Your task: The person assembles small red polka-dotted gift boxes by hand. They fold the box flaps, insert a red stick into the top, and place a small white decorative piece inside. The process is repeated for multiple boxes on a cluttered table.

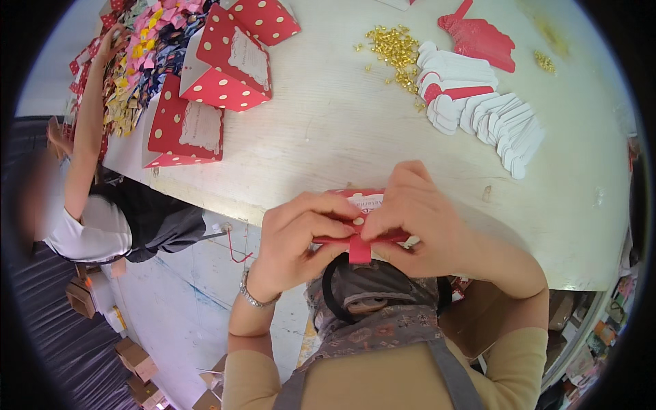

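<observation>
A red dotted card piece (358, 223) with a pale label is between my hands at the near edge of the table. My left hand (297, 236) grips its left side, thumb below and fingers on top. My right hand (417, 222) pinches it from the right, with fingers bent and the thumb underneath. Both hands' fingertips meet near the middle, where a short red strip (360, 251) hangs down towards me. The fingers cover most of the piece, so its full shape is hidden.
Folded red dotted boxes (212, 80) stand at the far left beside a pile of colourful bows (147, 51). Another person's arm (87, 130) reaches to that pile. Small gold fasteners (393, 51), white card cutouts (454, 72) and red cutouts (482, 42) lie far right.
</observation>
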### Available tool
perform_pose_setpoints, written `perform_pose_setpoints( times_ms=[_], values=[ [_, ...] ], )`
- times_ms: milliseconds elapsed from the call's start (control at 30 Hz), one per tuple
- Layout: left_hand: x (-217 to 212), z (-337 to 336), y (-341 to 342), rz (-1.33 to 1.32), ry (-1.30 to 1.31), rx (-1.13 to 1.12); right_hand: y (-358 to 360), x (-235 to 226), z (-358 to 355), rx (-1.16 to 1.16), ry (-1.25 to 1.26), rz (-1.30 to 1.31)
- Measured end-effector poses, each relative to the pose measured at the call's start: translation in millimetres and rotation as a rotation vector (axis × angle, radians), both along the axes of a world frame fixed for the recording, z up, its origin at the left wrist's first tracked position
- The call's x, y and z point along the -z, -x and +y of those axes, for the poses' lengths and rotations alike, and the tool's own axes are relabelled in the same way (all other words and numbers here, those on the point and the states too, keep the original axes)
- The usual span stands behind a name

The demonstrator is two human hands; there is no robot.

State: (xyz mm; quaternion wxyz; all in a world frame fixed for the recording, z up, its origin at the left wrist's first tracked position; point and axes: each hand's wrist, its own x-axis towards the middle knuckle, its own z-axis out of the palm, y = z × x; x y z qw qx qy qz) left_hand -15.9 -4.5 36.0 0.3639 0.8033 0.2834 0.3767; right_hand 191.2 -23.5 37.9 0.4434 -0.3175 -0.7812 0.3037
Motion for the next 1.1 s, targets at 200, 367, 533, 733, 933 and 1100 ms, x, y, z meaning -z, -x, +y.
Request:
perform_pose_setpoints(
  times_ms=[200, 367, 533, 733, 933, 1100],
  values=[
    [0.3, -1.0, 2.1, 0.028, 0.067, 0.011, 1.3, 2.2, -5.1, 0.055, 0.04, 0.023],
    [2.7, -19.7, -3.7, 0.108, -0.104, -0.162, 8.6, 1.5, -17.5, 0.104, 0.302, 0.116],
    [-1.0, -23.4, -5.9, 0.103, -0.001, -0.188, 9.8, -12.2, -19.3, 0.132, 0.635, 0.171],
    [3.1, -30.6, -10.7, -0.003, 0.073, -0.22, 17.9, -10.9, -22.1, 0.27, 0.509, 0.13],
    [11.1, -33.3, -12.2, -0.017, -0.128, -0.247, 9.2, -6.1, -25.1, 0.241, -0.22, -0.185],
    [4.5, -32.6, -6.6, 0.1, -0.141, -0.06, -14.4, -14.5, -24.3, 0.046, 0.474, -0.059]
  ],
)
